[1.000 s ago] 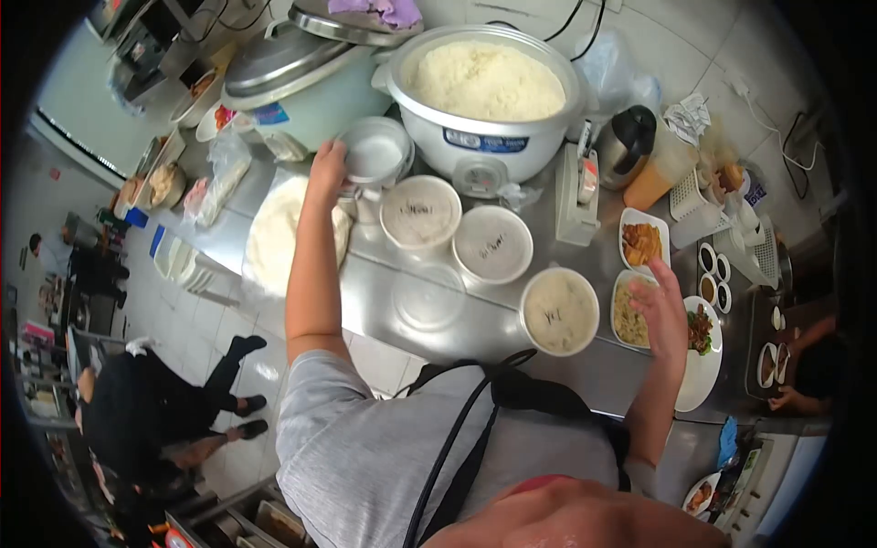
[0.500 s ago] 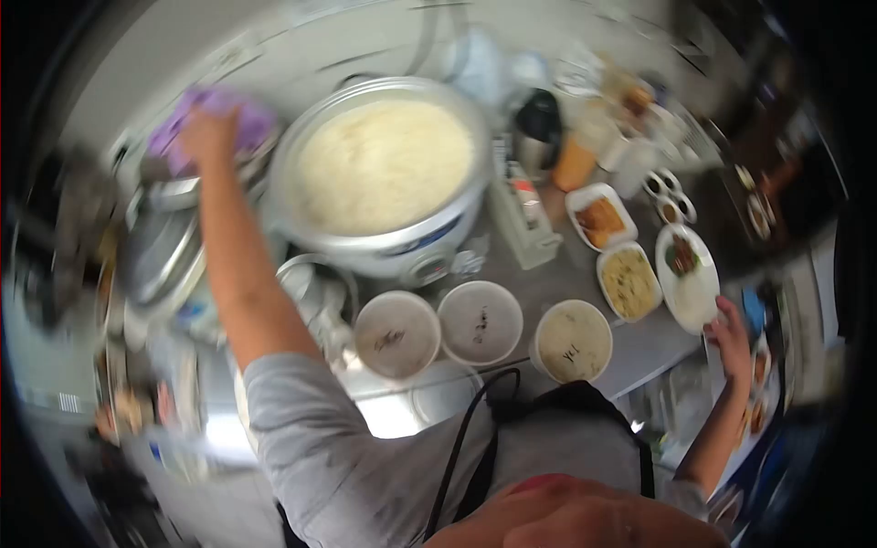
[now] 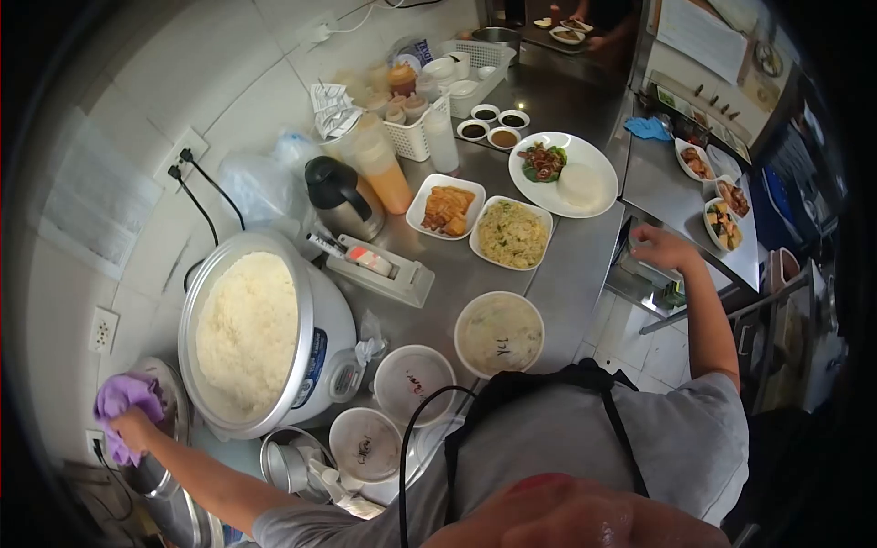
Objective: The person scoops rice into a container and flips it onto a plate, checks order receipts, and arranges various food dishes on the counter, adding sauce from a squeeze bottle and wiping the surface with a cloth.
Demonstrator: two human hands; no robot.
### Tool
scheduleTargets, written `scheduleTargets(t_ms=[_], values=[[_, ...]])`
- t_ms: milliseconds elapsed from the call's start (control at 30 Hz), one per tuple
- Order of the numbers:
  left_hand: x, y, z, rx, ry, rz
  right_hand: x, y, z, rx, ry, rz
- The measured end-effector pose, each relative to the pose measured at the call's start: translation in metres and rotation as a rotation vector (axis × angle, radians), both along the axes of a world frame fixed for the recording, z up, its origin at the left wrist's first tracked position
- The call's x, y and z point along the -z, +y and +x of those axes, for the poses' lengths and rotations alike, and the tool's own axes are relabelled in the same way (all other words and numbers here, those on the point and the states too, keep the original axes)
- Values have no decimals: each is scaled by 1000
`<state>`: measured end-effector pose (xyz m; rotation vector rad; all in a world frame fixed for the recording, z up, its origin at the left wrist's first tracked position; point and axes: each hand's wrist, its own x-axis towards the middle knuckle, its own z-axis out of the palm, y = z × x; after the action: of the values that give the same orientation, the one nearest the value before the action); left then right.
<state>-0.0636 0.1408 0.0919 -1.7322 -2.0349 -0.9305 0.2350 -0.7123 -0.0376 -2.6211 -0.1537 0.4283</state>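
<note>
At the far left, my left hand [image 3: 134, 429] is closed on a crumpled purple cloth [image 3: 126, 402], which lies on a round metal lid [image 3: 172, 411]. Beside it stands a large rice cooker [image 3: 320, 347], uncovered and full of white rice [image 3: 247, 329]. My right hand [image 3: 665, 248] hangs in the air past the right edge of the steel counter, fingers loosely bent, with nothing visible in it. Nearest to that hand is an oval white plate [image 3: 598, 160] with a dome of rice and a dark dish with greens. Fried rice [image 3: 512, 233] and a saucy orange dish [image 3: 448, 210] sit in square bowls nearby.
Several lidded tubs [image 3: 500, 334] line the counter's front edge. Behind them are a tape dispenser [image 3: 384, 271], a thermal jug [image 3: 343, 196], sauce bottles [image 3: 382, 169] and small sauce cups [image 3: 504, 137]. A side table [image 3: 662, 183] holds filled bowls. Another person's hand [image 3: 598, 42] shows at the back.
The view has swung to the right and sharpened. My right hand has moved off the oval plate's edge to beyond the counter. My left hand stays on the purple cloth.
</note>
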Motion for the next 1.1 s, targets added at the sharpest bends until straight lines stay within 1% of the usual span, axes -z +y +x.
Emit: scheduleTargets(t_ms=[100,167,200,233,267,300,333,367,400,433,467,500,533,600,667,700,733,767,800,833,867,900,933,1000,1100], values=[[-28,-41,-7,12,-100,34,15,-7,6,-8,22,9],[-38,-23,-16,182,-120,125,25,-12,10,-11,14,22],[-42,-19,-22,264,-128,172,25,-10,11,-21,54,47],[-46,-32,-14,338,-128,161,24,-4,11,-32,93,72],[-45,-33,-7,412,-116,189,23,-2,12,-44,131,96],[-37,-14,0,506,-143,208,25,-3,12,-63,129,103],[-31,-29,15,569,-176,171,31,-3,11,-87,130,108],[-4,34,20,673,-105,301,38,-2,12,-123,133,111],[0,20,41,458,213,209,56,-12,14,-131,108,175],[-4,-26,59,585,63,105,75,-21,15,-147,87,236],[-9,-77,78,690,-99,3,67,-20,8,-170,69,178],[-1,-97,93,736,-135,49,57,-21,-2,-186,46,120],[5,-107,107,739,-110,38,69,-33,-4,-152,92,131],[3,-162,128,779,-158,-90,88,-57,-7,-68,174,158],[13,-168,136,737,-91,-120,100,-82,-21,49,247,191],[23,-171,149,744,-52,-138,118,-94,-25,35,187,171],[43,-141,153,738,-11,-63,130,-109,-31,41,132,146],[50,-140,156,723,-24,-65,120,-107,-44,41,138,91],[76,-95,160,709,9,40,107,-105,-51,52,151,39],[79,-111,164,724,-2,-4,138,-123,-48,74,209,49],[65,-126,160,728,-5,-49,131,-121,-57,53,153,46],[61,-134,156,721,-7,-93,131,-123,-63,70,175,28],[71,-122,157,770,-57,14,124,-120,-71,107,198,37],[62,-155,155,792,-74,-43,122,-124,-83,153,234,57],[68,-117,155,963,-231,-136,140,-130,-88,177,275,85]])
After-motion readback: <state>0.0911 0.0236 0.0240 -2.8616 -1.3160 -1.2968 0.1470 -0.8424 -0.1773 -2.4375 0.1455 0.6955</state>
